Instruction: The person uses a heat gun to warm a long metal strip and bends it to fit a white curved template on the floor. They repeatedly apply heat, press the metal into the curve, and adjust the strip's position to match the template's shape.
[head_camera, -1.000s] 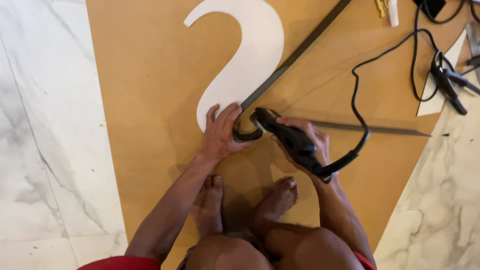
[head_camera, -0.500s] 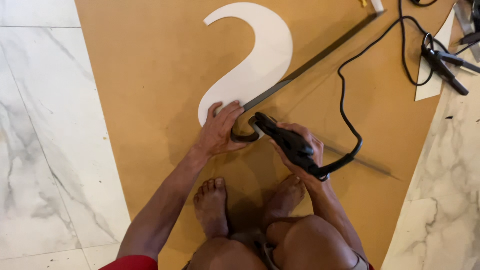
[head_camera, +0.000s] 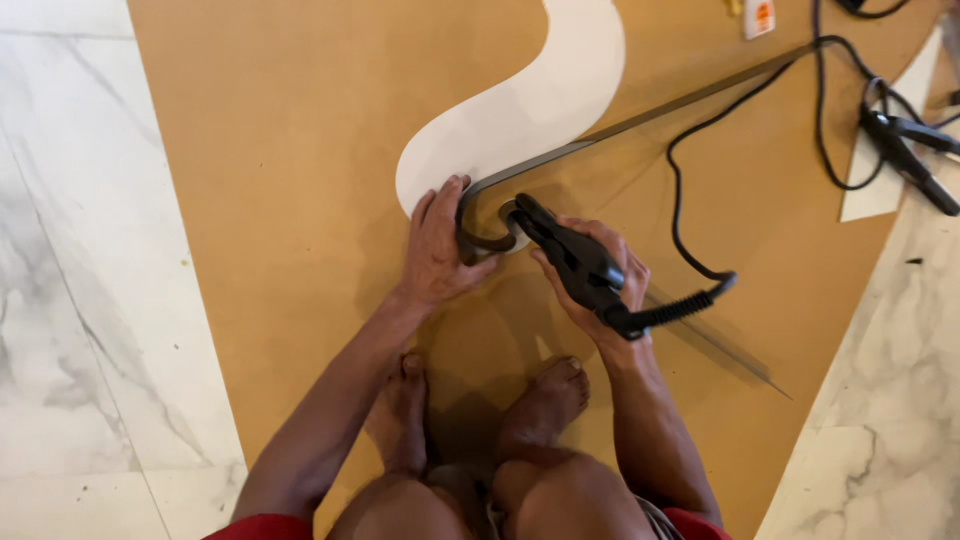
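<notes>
Metal strip (head_camera: 520, 175) hugs the white curve, left hand (head_camera: 437, 250) pressing; right hand (head_camera: 600, 275) grips black heat tool (head_camera: 570, 262).

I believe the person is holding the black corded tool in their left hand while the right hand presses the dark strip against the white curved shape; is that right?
Not quite: the hands are swapped. In the head view, the right hand holds the black corded tool, and the left hand presses the dark strip against the white curved shape. The rest stands.
</notes>
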